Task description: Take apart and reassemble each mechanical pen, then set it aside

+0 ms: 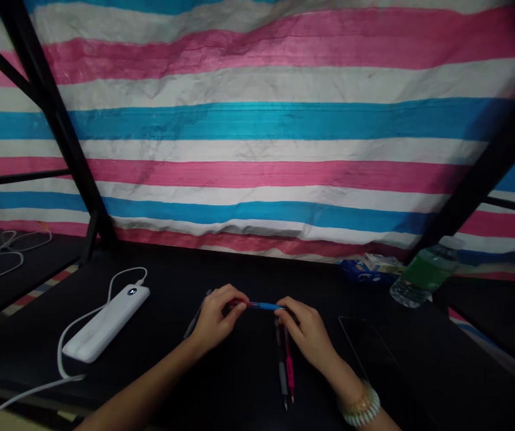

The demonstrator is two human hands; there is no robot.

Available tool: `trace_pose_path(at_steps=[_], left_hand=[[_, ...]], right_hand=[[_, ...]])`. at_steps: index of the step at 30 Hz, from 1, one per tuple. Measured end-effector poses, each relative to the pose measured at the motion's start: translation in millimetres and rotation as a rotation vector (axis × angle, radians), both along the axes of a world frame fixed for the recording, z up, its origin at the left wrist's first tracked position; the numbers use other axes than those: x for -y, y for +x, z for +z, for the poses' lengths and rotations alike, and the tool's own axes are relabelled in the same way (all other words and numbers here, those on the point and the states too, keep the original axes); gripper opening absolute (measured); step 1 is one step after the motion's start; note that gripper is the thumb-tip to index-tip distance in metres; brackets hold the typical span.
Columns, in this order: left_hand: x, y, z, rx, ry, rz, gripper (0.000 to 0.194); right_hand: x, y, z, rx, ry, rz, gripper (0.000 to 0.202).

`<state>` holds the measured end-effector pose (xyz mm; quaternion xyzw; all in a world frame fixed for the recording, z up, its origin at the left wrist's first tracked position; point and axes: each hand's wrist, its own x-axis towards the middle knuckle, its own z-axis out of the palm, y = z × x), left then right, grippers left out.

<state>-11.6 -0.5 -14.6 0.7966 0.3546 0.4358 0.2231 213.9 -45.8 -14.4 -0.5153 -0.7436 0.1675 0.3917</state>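
Between my two hands a pen with a blue grip is held level above the black table. My left hand pinches its reddish end, and the fingers of my right hand close on the blue end. Below the right hand lie a grey-gripped pen and a pink pen, side by side with tips toward me. A dark pen shows partly behind my left hand. Beaded bands circle my right wrist.
A white power bank with a cable lies at left. On the right are a dark phone, a green-labelled bottle and a blue packet. A striped sheet hangs behind, between black metal posts.
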Motion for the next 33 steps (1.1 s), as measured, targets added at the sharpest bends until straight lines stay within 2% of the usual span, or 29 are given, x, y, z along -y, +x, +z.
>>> trace_pose_path(at_steps=[5, 10, 13, 19, 21, 24, 26, 29, 33], left_hand=[[-1.0, 1.5, -2.0, 0.004, 0.009, -0.028, 0.013], [0.0, 6.1, -7.1, 0.017, -0.003, -0.062, 0.011], [0.9, 7.7, -9.7, 0.037, 0.035, -0.045, 0.012], [0.7, 7.6, -9.2, 0.109, 0.117, -0.033, 0.018], [0.1, 6.7, -8.0, 0.129, 0.116, -0.016, 0.017], [-0.3, 5.6, -6.7, 0.145, 0.090, 0.002, 0.014], [0.1, 5.4, -6.7, 0.150, 0.097, 0.000, 0.014], [1.8, 5.5, -7.6, 0.149, 0.139, -0.014, 0.015], [3.3, 5.3, -8.9, 0.141, 0.193, -0.001, 0.017]], right_hand=[[-0.6, 1.7, -1.5, 0.122, 0.100, -0.001, 0.013], [-1.6, 0.7, -5.7, 0.352, 0.197, -0.111, 0.036], [-0.7, -2.1, -8.9, 0.347, 0.139, -0.119, 0.041], [1.3, -5.6, -8.3, 0.164, -0.039, -0.056, 0.045], [2.6, -4.8, -4.3, 0.183, -0.002, -0.036, 0.040], [5.0, -2.8, 0.8, 0.294, 0.147, -0.018, 0.031], [6.1, -1.9, 1.4, 0.340, 0.191, -0.003, 0.032], [6.7, -2.5, -1.1, 0.270, 0.078, 0.024, 0.038], [5.6, -5.8, -3.8, 0.044, -0.137, 0.061, 0.045]])
